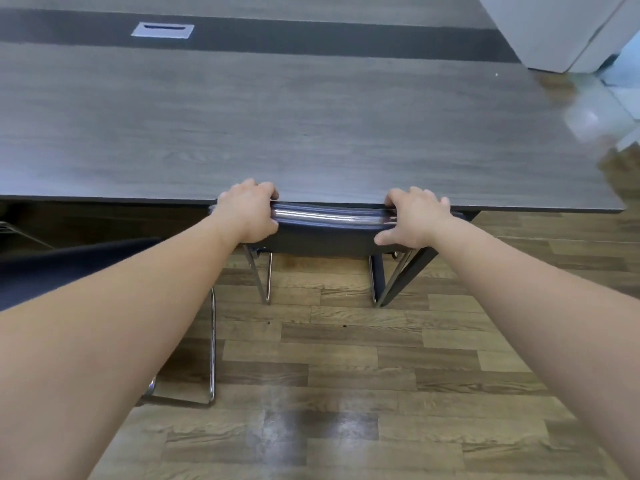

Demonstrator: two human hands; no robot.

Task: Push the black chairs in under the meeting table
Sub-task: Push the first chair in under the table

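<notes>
A black chair [325, 237] with a chrome top rail and chrome legs stands tucked against the near edge of the grey wood meeting table [311, 133]; its seat is hidden under the tabletop. My left hand [251, 211] grips the left end of the chair's top rail. My right hand [414, 216] grips the right end, fingers curled over it. A second black chair [69, 268] stands to the left, pulled out from the table, mostly behind my left forearm.
A silver cable hatch [162, 30] sits in the table's dark centre strip. A dark table leg [405, 275] slants down beside the chair's right legs. A white cabinet [568, 29] stands at the far right. Wood-plank floor [346, 393] spreads in front.
</notes>
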